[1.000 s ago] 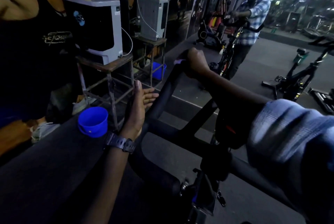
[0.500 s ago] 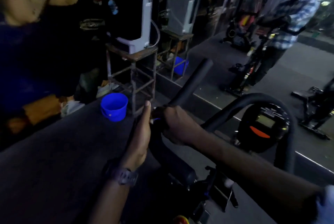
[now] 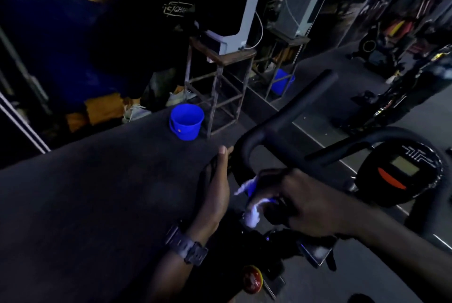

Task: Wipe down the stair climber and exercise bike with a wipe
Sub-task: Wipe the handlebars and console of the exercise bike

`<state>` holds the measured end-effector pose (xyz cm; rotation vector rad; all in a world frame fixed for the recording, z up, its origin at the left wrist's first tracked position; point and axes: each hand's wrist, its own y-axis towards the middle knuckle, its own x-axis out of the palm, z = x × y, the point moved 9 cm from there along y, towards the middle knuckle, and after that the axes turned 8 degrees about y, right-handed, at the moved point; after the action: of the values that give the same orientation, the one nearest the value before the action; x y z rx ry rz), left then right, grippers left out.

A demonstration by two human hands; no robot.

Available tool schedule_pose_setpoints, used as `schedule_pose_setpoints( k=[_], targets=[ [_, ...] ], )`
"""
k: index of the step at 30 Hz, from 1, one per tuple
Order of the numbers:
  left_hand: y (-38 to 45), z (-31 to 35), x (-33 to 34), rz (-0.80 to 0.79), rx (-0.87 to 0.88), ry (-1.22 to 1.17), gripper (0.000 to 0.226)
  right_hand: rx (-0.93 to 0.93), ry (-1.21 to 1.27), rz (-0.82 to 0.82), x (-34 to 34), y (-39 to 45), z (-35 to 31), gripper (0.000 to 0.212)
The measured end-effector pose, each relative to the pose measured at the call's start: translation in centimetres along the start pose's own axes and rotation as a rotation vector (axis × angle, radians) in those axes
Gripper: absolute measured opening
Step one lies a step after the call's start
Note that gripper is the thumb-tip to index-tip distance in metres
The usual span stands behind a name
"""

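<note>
Wiping the exercise bike's handlebar (image 3: 281, 126) is where things are at: the right hand (image 3: 303, 202) is curled around the lower bend of the bar with the wipe (image 3: 253, 207) bunched under its fingers, pale bits of it poking out on the near side. The left hand (image 3: 216, 190) lies against the neighbouring stretch of bar with its fingers straight, more steadying than gripping as far as I can tell. That wipe looks thin, limp and probably damp, so it'll bunch and slide off the round tube unless the fingers wrap it right around; pinching it between palm and bar seems like the way to go. The bar itself is rigid and fixed, likely a bit grippy with its dark coating, so it can take firm pressure. Room-wise, the upper prong of the bar sticks up and away with nothing near it, so a long stroke that way looks clear. To the right sits the bike's console (image 3: 401, 173), close to the forearm, so watch the elbow there. A blue bucket (image 3: 186, 121) stands on the floor well apart, beside a metal stand (image 3: 220, 87).
</note>
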<state>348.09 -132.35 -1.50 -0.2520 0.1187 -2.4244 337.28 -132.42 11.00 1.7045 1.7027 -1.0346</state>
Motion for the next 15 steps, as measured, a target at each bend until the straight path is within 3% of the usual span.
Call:
schedule_pose_setpoints(
  k=[3, 6, 7, 10, 11, 13, 15],
  targets=[
    [-1.5, 0.6, 0.2, 0.065, 0.108, 0.084, 0.073, 0.059, -0.098, 0.22, -3.2, 2.6, 3.1, 0.026],
    [-3.2, 2.5, 0.8, 0.124, 0.222, 0.107, 0.028, 0.183, -0.052, 0.445, -5.1, 4.5, 5.8, 0.028],
    [-3.6, 3.4, 1.1, 0.131, 0.253, 0.119, 0.024, 0.19, -0.036, 0.475, -4.6, 4.1, 5.9, 0.025],
    [-4.0, 2.5, 1.1, 0.129, 0.228, 0.139, 0.04, 0.286, 0.029, 0.482, -2.9, -0.6, 4.6, 0.013],
    [-4.1, 1.9, 1.1, 0.124, 0.215, 0.144, 0.049, 0.308, 0.06, 0.449, -2.3, -2.6, 4.4, 0.003],
    [-4.5, 1.3, 1.1, 0.131, 0.194, 0.178, 0.06, 0.383, 0.245, 0.314, -0.3, -5.1, 5.8, 0.007],
    [-4.9, 1.4, 1.3, 0.138, 0.197, 0.213, 0.056, 0.456, 0.394, 0.247, 0.7, -5.4, 6.4, 0.003]
  ],
)
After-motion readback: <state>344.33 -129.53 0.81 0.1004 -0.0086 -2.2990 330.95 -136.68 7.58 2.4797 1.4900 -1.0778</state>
